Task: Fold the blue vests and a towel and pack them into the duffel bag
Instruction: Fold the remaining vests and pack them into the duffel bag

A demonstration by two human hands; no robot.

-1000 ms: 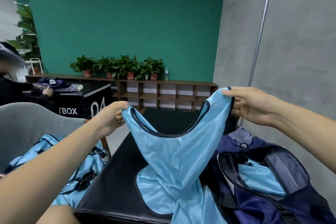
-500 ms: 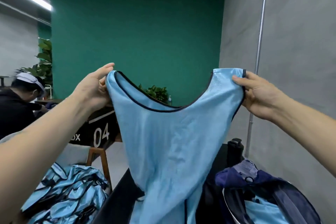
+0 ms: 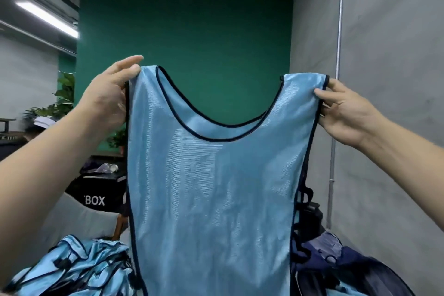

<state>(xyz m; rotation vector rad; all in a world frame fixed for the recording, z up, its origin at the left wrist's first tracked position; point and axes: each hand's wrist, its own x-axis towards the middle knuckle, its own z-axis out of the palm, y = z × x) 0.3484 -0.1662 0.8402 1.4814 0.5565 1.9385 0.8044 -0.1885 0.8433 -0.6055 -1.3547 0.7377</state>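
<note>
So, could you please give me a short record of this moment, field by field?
held item: vest, hanging upright, spread flat, neckline on top
left hand: pinches the vest's left shoulder strap
right hand: pinches its right shoulder strap
lower left: pile of more blue vests, crumpled
lower right: bag, dark blue, partly hidden by the vest
fold: not yet begun

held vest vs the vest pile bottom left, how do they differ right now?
The held vest hangs upright and spread flat; the vest pile lies crumpled and tangled. The held vest is pinched at its shoulders by the left hand and right hand; no hand is on the vest pile. The held vest shows its whole neckline; single vests in the vest pile cannot be told apart. Both are shiny light blue with dark trim.
</note>
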